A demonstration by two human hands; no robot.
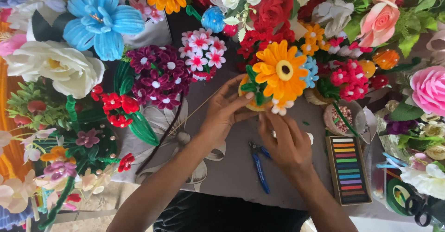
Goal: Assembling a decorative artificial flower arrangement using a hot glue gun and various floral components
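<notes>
My left hand [223, 113] is closed around a small yellow-orange pot [253, 105] that carries an orange craft sunflower [281, 72] with green leaves. My right hand [286, 141] is just below the flower, fingers curled near small white blossoms [279, 106] at its base. A thin wooden stick [194, 112] slants past my left hand. Blue-handled pliers [259, 167] lie on the grey cloth [232, 167] under my wrists.
Handmade flowers crowd all sides: a blue one [104, 21], a white rose [55, 67], purple blooms [160, 74], pink roses [429, 88]. A box of coloured pastels [348, 169] lies right, with a bead bowl [344, 117] and green tape rolls [399, 196].
</notes>
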